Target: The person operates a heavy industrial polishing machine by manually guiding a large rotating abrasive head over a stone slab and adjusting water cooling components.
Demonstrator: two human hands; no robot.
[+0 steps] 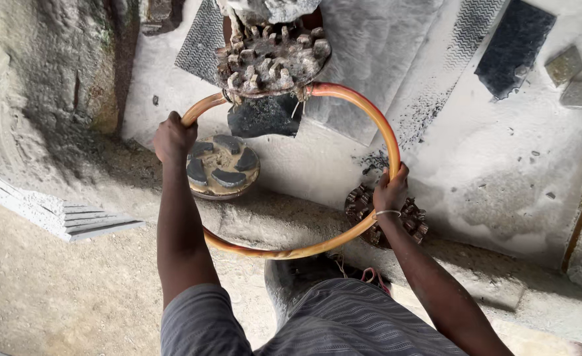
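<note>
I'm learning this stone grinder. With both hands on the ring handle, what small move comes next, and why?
Probably a gentle sideways swing of the ring handle. The left hand and right hand grip opposite sides, and the toothed grinding head sits over the grey slab, with slab showing on either side.

ring [343,240]: I see a big orange-red hoop, worn and dusty, lying roughly level across my view.
grip: my left hand [172,137] is closed round its upper left arc, my right hand [390,191] round its right side.
head [272,60]: a round, dust-caked block studded with stubby teeth, sitting at the hoop's far edge and touching it.
</note>
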